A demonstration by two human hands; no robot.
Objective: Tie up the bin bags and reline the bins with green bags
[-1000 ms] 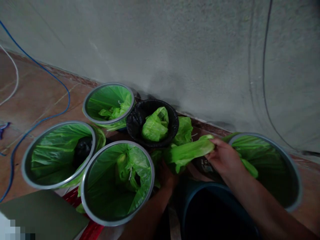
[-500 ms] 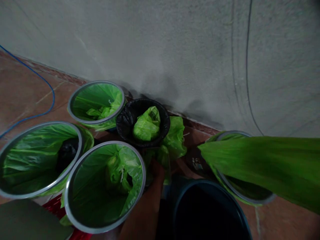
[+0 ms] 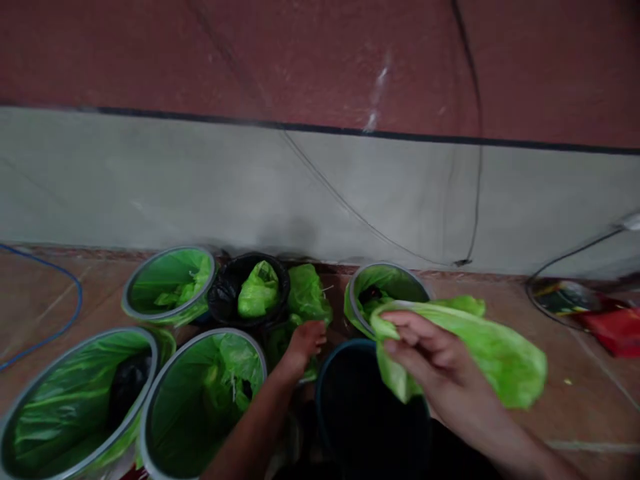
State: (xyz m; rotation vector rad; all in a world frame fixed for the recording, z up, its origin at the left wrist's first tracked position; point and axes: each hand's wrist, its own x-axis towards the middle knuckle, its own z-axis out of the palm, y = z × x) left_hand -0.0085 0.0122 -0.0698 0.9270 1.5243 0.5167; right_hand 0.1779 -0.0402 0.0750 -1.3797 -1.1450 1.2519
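Observation:
My right hand (image 3: 440,363) is closed on a bright green plastic bag (image 3: 500,353), pinching its bunched end between thumb and fingers. The rest of the bag hangs out to the right, beyond the hand. Below the pinched end stands a dark blue bin (image 3: 324,407) with a dark inside. My left hand (image 3: 307,341) is above crumpled green bags (image 3: 307,293) on the floor, its fingers curled closed. Whether it grips anything is hidden. Left of it is a grey-rimmed bin (image 3: 263,353) lined with green plastic, with a crumpled green bag inside.
More green-lined bins stand around: one at the far left (image 3: 155,347), one behind it (image 3: 173,250), one near the wall (image 3: 390,267). A black-lined bin (image 3: 225,280) holds a green bag. A blue cable (image 3: 80,300) and a red item (image 3: 615,330) lie on the tiled floor.
The view has tilted up, showing more wall. The green bag at the right, stretched long before, now hangs shorter in my right hand, which has come into view. My left hand has come up from among the bags.

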